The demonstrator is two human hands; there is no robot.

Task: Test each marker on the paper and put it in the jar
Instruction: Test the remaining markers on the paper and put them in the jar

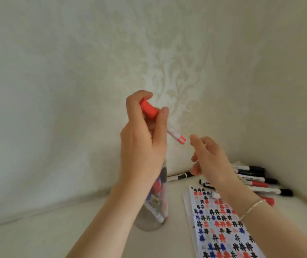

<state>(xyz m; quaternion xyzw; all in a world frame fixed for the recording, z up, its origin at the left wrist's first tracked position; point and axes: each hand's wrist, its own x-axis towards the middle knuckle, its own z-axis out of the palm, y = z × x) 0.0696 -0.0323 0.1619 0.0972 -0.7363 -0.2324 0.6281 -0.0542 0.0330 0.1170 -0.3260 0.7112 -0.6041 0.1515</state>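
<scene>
Left hand raised above jar, fingers closed on red marker, cap end up, tail slanting down-right. Right hand just beside tail, fingers loosely curled, holding nothing visible. Jar holds several markers. Paper right of jar, covered in hash marks. Untested markers piled beyond paper on table. Marker likely light, stiff, smooth plastic; grip mid-barrel, not cap, which may pull off. Jar looks like glass: lower marker in gently.
</scene>
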